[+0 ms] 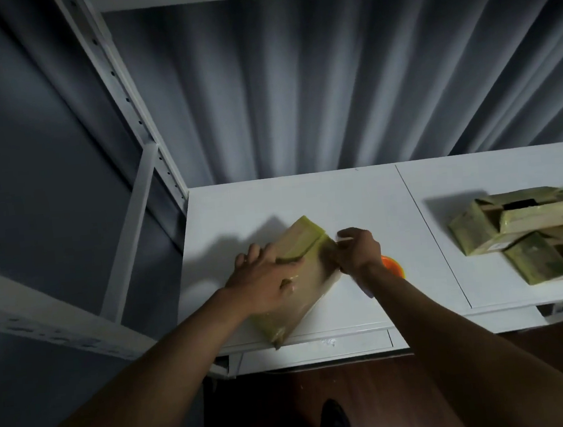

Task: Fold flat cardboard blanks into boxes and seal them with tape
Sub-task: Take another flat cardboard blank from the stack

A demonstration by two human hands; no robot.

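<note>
A folded cardboard box (309, 281), wrapped in shiny tape, lies slanted on the white table (358, 199) near its front edge. My left hand (262, 279) lies spread on top of the box and presses it down. At the box's right side my right hand (357, 249) has its fingers curled and pinches a strip of clear tape. An orange tape roll (394, 266) sits on the table just behind my right wrist, mostly hidden.
Several folded and taped cardboard boxes (529, 234) are piled at the table's right. A white metal shelf frame (125, 101) rises at the left. A pleated grey curtain hangs behind the table. Dark wooden floor and a shoe (334, 418) show below.
</note>
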